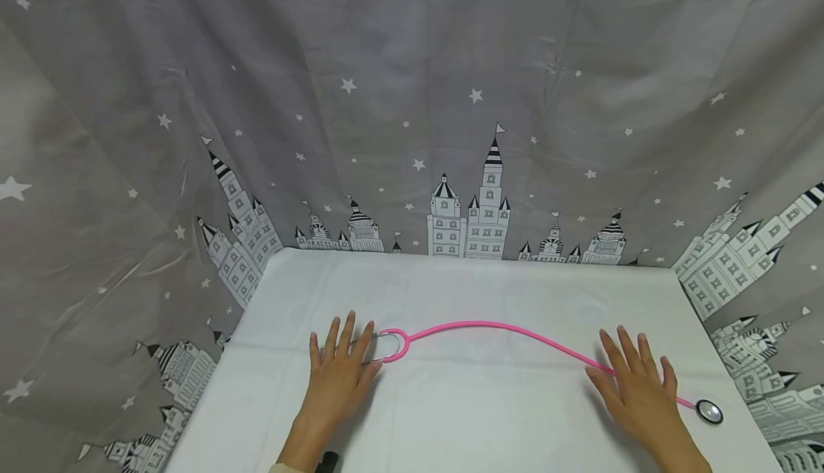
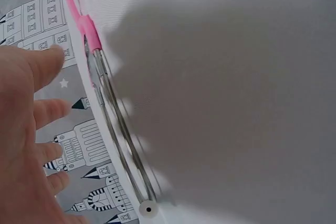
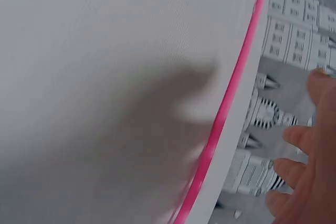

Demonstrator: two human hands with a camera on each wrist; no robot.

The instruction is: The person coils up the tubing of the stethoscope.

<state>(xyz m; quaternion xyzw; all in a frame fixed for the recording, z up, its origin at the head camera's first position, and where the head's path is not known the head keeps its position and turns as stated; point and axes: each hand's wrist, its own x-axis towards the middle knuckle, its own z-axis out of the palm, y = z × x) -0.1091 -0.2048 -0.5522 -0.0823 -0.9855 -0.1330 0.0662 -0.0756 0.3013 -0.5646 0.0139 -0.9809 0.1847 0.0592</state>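
A stethoscope point(image 1: 479, 324) with pink tubing lies stretched across the white table. Its metal ear tubes point(image 2: 119, 121) and a pale eartip point(image 2: 148, 209) show in the left wrist view. The round silver chest piece point(image 1: 709, 411) with a dark rim rests at the right end. My left hand point(image 1: 337, 380) hovers over the ear tubes with fingers spread, partly hiding them in the head view. Above the tubing near the chest piece, my right hand point(image 1: 639, 394) is spread, palm down, covering a stretch of tube. In the right wrist view the pink tube point(image 3: 218, 124) runs beside the fingers, apart from them.
A white cloth point(image 1: 489, 408) covers the table. Behind and at both sides hangs a grey curtain point(image 1: 386, 51) printed with stars and castles. Beside the left wrist, a small black object point(image 1: 327, 461) shows at the bottom edge.
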